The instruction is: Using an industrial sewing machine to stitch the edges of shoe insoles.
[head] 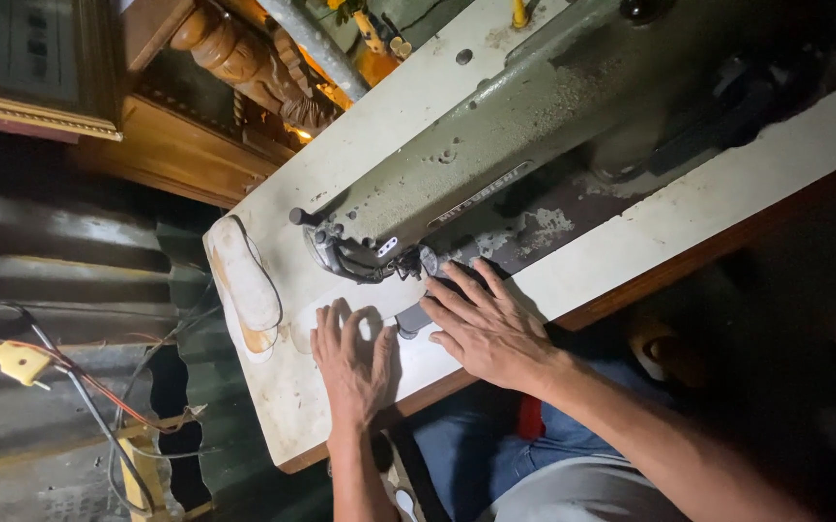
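Hands lie flat, fingers spread, pinching nothing: left hand (352,360) presses a pale sole piece (317,319) near the bench (689,208) front edge; right hand (484,327) beside the sewing machine (495,145) needle.

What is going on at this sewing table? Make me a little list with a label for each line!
place: white worn table with a grey-green sewing machine on it
left hand: left hand lies flat on a pale sole-shaped piece
right hand: right hand presses flat beside the needle end, fingers on a dark piece under it
nearby: stack of pale shoe soles at the table's end
around: carved wooden furniture, wires with a yellow plug
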